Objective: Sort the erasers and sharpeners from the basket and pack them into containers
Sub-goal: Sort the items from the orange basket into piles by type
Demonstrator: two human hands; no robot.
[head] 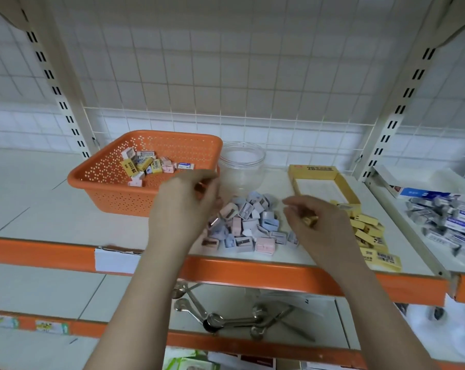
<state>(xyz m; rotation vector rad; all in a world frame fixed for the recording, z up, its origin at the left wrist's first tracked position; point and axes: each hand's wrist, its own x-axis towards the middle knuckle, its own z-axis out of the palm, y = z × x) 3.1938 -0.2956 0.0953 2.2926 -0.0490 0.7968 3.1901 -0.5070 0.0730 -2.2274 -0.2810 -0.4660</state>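
An orange perforated basket (pixel 113 188) on the shelf holds several mixed erasers and sharpeners (pixel 148 165). In front of a clear plastic jar (pixel 242 161) lies a pile of pastel sharpeners (pixel 250 225). Yellow erasers (pixel 367 233) lie heaped below an open yellow cardboard box (pixel 345 186). My left hand (pixel 183 209) hovers at the basket's right corner beside the sharpener pile, its fingers curled round something small that I cannot make out. My right hand (pixel 317 225) pinches a yellow eraser (pixel 310 220) between the two piles.
The shelf has an orange front edge (pixel 252 273). On the neighbouring shelf to the right lie blue-and-white boxes and grey packets (pixel 445 217). Metal spoons (pixel 226 313) lie on the lower shelf. A wire grid backs the shelf.
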